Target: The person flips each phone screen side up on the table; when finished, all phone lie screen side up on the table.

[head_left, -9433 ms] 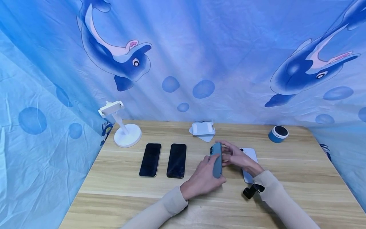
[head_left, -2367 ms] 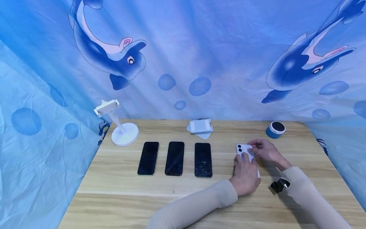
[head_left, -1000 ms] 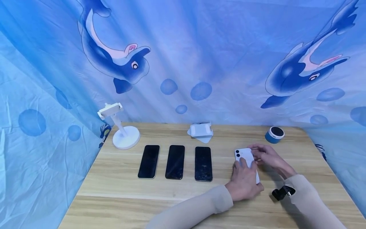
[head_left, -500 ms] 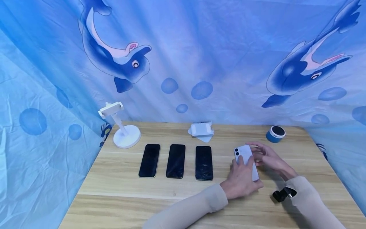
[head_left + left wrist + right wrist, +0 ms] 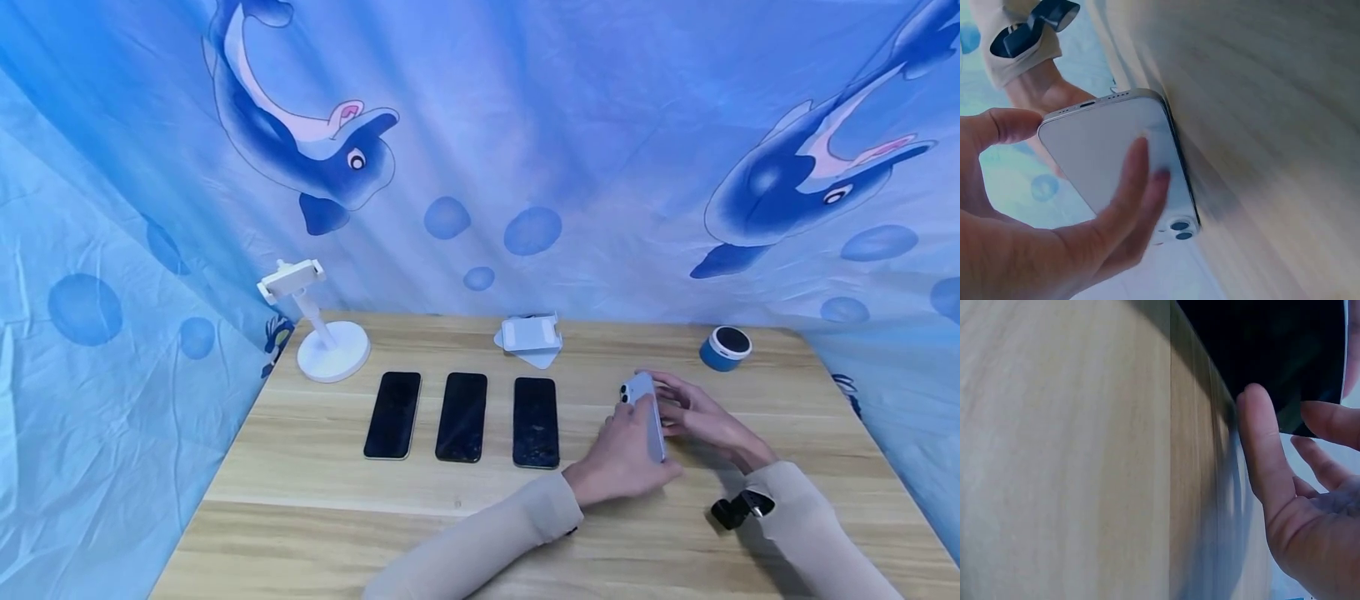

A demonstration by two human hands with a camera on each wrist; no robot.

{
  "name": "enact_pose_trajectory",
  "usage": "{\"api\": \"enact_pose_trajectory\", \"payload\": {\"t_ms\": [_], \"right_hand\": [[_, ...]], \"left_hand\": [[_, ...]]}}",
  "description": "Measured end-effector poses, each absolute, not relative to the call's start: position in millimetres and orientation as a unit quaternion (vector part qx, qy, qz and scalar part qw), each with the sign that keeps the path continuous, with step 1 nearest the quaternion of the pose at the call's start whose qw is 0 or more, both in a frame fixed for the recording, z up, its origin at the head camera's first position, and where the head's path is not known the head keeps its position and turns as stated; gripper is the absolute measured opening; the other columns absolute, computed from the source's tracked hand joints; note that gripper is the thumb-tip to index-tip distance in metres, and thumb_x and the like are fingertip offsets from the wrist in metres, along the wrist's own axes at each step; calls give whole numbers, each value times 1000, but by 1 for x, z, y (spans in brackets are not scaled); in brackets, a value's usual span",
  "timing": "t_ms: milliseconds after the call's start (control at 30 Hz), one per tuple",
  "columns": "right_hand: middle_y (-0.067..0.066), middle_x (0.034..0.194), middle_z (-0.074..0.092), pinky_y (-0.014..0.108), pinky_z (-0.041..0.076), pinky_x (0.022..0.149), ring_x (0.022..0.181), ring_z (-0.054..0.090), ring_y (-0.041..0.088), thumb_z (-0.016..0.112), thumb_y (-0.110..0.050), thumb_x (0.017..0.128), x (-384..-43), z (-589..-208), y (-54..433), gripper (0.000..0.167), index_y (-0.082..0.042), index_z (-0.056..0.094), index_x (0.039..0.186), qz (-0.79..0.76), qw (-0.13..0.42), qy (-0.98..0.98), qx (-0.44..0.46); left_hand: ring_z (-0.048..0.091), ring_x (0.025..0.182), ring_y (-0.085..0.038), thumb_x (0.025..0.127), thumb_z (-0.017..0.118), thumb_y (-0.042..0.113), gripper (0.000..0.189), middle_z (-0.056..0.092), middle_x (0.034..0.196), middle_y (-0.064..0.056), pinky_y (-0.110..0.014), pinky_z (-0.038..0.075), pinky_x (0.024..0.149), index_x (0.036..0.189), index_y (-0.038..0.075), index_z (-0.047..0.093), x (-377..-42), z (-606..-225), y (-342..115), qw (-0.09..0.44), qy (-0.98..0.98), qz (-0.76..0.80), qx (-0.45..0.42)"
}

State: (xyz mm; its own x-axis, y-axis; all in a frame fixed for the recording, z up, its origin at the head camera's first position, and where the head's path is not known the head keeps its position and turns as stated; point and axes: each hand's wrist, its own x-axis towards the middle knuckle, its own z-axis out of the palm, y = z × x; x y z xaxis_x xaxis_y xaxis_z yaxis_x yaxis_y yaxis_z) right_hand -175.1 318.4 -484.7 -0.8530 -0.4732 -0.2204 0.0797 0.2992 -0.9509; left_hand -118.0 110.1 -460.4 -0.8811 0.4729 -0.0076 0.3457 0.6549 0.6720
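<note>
A white smartphone [image 5: 656,437] is tilted up on its long edge at the table's right side, its camera back facing left. My left hand [image 5: 622,458] grips it. In the left wrist view the thumb sits at the port end and the fingers lie over the white back [image 5: 1097,150]. On the screen side, my right hand [image 5: 697,414] holds the far end. The right wrist view has its thumb and a finger against the dark screen [image 5: 1279,350]. To the left, three smartphones lie screen up in a row: one [image 5: 393,415], another [image 5: 461,417] and a third [image 5: 536,423].
A white phone stand with a round base [image 5: 333,352] is at the table's back left. Another small white stand [image 5: 529,336] sits at the back middle. At the back right is a blue cylindrical device with a dark top [image 5: 725,350]. A blue dolphin curtain [image 5: 600,167] hangs behind.
Earlier, a teal-backed phone was in my hands; the third phone now lies screen up in the row. The white phone, flat before, has been lifted and tilted onto its edge.
</note>
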Motion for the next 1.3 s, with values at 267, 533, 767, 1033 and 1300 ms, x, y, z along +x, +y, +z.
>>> {"api": "enact_pose_trajectory", "payload": {"t_ms": [267, 533, 767, 1033, 1300], "right_hand": [[40, 158, 30, 36, 61, 91, 113, 67, 2, 51, -19, 110, -176, -487, 316, 67, 4, 18, 163, -583, 242, 765, -127], [37, 154, 39, 35, 62, 88, 108, 71, 8, 57, -21, 108, -173, -485, 310, 64, 2, 28, 161, -567, 223, 784, -121], [34, 147, 46, 34, 62, 85, 106, 73, 15, 68, -23, 102, -170, -484, 303, 67, -1, 37, 157, -552, 203, 803, -97], [36, 143, 51, 34, 63, 80, 98, 74, 21, 76, -22, 96, -168, -483, 292, 73, 4, 40, 154, -535, 190, 820, -71], [33, 135, 57, 32, 61, 76, 94, 68, 18, 80, -19, 92, -165, -481, 285, 77, 5, 40, 154, -521, 174, 833, -61]], "left_hand": [[55, 114, -8, 86, 80, 34, 85, 54, 141, -3, -21, 47, 96, 156, 15, 36, -126, -463, 96, 111, 861, 441, 226], [65, 85, -1, 86, 80, 16, 92, 60, 131, -7, -17, 54, 69, 163, 14, 29, -137, -462, 78, 180, 808, 519, 214], [67, 87, -5, 86, 78, 7, 86, 62, 125, -9, -21, 55, 66, 159, 14, 35, -141, -462, 66, 213, 786, 554, 175], [72, 86, -12, 84, 75, -4, 74, 65, 111, -10, -22, 57, 68, 152, 5, 44, -142, -465, 60, 194, 778, 585, 123], [72, 82, -13, 81, 75, -9, 74, 63, 104, -10, -23, 57, 65, 148, 3, 48, -142, -466, 54, 198, 784, 580, 104]]}}
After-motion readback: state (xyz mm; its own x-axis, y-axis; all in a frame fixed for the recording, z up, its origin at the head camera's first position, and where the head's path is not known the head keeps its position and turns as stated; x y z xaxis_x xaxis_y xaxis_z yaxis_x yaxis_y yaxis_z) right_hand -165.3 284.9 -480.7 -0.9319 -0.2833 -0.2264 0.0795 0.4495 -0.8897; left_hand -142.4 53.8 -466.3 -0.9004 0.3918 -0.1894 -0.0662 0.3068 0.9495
